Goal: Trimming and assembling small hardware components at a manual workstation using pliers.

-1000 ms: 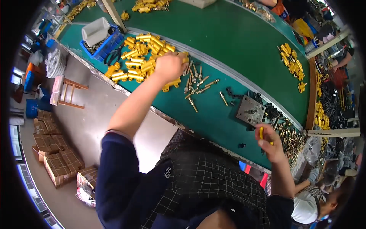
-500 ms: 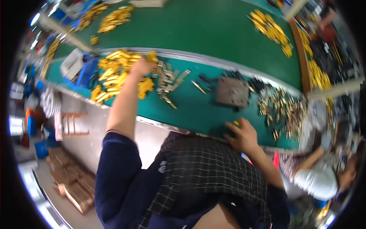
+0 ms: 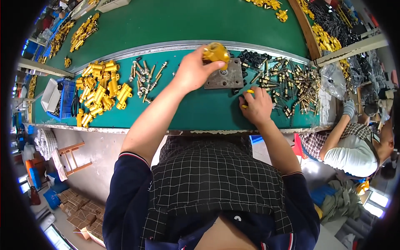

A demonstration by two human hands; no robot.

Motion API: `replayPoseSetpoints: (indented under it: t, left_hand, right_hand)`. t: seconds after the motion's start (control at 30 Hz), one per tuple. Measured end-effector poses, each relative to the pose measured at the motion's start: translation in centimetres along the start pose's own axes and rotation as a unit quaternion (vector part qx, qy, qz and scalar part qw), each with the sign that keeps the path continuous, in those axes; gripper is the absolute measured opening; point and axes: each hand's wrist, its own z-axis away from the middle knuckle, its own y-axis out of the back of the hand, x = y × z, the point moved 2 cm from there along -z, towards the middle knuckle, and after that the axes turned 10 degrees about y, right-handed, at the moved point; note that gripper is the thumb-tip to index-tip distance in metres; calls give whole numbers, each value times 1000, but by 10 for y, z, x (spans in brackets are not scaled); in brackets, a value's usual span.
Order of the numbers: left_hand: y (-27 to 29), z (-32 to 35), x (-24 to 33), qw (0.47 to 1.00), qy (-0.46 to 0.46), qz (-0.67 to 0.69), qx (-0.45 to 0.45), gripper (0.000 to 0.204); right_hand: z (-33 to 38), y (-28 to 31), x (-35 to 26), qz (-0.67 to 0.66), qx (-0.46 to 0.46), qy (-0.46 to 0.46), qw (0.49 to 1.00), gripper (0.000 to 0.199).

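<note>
While the right hand point(image 3: 258, 106) is pinching a yellow thing point(image 3: 250, 91), the left hand point(image 3: 191, 71) is gripping a yellow part point(image 3: 217, 54) at the frame's upper middle, likely hard and slippery, best held by its sides.

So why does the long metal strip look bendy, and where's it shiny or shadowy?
Head view: fisheye lens bends the metal strip; head view: white glare on the floor at right; head view: shadow on the green table, beside the right hand.
</note>
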Motion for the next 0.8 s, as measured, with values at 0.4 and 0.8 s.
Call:
replayPoseSetpoints:
  t: [0.4, 0.8]
  left_hand:
    - [-32, -10, -9, 960, -56, -272, -20, 34]
    - [5, -6, 26, 999, -25, 27, 22, 35]
  right_hand:
    - [-2, -1, 6, -24, 27, -17, 999, 23]
    - [0, -2, 5, -16, 26, -16, 999, 26]
